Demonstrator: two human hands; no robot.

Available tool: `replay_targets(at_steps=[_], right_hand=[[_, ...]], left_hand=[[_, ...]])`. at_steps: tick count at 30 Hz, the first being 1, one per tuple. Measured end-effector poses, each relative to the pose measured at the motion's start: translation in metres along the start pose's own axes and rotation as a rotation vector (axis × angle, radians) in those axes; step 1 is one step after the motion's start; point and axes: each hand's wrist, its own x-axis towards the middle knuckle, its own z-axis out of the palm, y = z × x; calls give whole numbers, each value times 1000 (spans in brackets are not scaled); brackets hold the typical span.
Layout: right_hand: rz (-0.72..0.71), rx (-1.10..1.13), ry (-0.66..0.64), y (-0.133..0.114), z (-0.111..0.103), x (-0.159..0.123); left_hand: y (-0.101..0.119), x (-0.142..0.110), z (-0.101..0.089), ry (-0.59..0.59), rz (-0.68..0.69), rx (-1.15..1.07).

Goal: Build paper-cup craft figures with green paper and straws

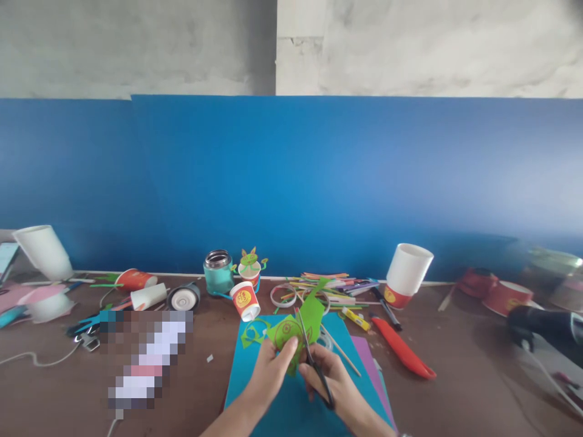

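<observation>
My left hand pinches a sheet of green paper with drawn outlines on it, one of them a round face. In my right hand is a pair of scissors with dark handles, its blades lying across the green paper. Both hands are above a blue sheet on the table. Green cut-out scraps lie on that sheet, left of my hands. Just behind stands a small paper cup with a green paper creature on top, and a red-and-white paper cup tilts in front of it.
A teal jar stands behind on the left. Coloured sticks, tape rolls and a yellow glue stick lie behind my hands. To the right are a red pouch and a stack of cups. A blue partition closes the back.
</observation>
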Motion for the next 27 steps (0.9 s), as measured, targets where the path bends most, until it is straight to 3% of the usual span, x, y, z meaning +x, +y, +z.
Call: replay_targets(at_steps=[12,27], right_hand=[[-5,-65,15,-2,2,-1],[-12,-64,1,0,-1,-2]], left_hand=[[0,1,-2,-76,30,20],[0,2,-3,-60,72,62]])
